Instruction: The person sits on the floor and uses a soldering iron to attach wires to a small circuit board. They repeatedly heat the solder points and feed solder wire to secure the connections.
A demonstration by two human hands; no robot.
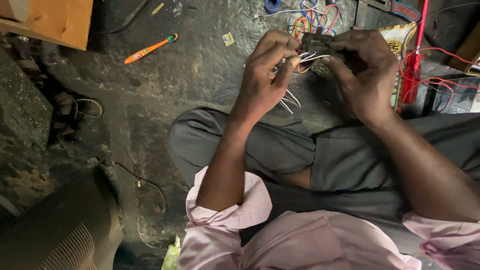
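My right hand (367, 70) grips a small dark electronic part (316, 44) held up over my lap. Thin white wires (289, 99) run out of the part and hang below my left hand (267, 75). My left thumb and fingers pinch these white wires close to the part. Both hands are touching near the part, above my crossed legs in grey trousers (280, 150). The part's far side is hidden by my fingers.
A tangle of coloured wires (312, 20) lies on the dark floor beyond my hands. An orange toothbrush (150, 48) lies at upper left. Red wires and a red tool (412, 75) sit at right beside a yellow packet (397, 42). A dark ribbed casing (65, 230) is at lower left.
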